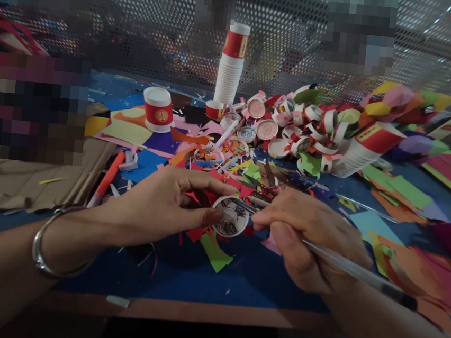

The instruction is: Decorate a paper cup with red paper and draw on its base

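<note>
My left hand (182, 202), with a silver bangle at the wrist, pinches the left rim of a small white paper disc (229, 217), which looks like a paper cup bottom. Dark lines are drawn on the disc's face. In my right hand (307, 235) is a clear-barrelled pen (351, 266), its tip at the disc's upper right edge. Red paper scraps lie just below the disc, and a green paper piece (217, 253) sticks out toward me. Whether the disc is joined to these scraps I cannot tell.
Behind my hands stand a tall stack of paper cups (230, 74) and a red-and-white cup (157, 110). Several cut cup bottoms (267, 129) are heaped right of them beside a tilted cup stack (366, 150). Cardboard (49, 178) lies left, coloured paper (410, 272) right.
</note>
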The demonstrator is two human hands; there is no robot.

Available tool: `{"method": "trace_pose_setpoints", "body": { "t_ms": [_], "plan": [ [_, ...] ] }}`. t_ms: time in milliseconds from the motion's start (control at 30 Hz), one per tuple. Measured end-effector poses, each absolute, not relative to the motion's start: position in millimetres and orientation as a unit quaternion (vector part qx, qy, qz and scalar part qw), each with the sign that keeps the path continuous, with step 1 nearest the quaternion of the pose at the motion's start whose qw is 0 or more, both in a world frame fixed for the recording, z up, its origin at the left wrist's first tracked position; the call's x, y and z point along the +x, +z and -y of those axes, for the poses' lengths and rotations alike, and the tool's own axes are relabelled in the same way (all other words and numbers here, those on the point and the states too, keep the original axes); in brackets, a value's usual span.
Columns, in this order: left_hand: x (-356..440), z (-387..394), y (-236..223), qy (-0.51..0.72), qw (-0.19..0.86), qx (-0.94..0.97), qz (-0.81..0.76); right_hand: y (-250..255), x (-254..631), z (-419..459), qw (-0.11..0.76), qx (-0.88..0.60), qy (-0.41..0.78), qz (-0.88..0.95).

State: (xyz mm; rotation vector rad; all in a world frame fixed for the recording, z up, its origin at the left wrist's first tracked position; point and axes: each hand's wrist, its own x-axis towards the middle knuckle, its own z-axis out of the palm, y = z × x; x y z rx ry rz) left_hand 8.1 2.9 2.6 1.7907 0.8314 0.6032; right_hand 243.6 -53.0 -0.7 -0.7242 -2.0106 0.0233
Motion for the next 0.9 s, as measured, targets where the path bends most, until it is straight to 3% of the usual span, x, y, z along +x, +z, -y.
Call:
{"method": "trace_pose_setpoints", "body": {
  "t_ms": [900],
  "plan": [
    [6.4,-2.7,1.0,0.270,0.525,0.735,-0.334,-3.1,241.9,53.9,0.481,-0.284,0.003,0.830]
  ]
}}
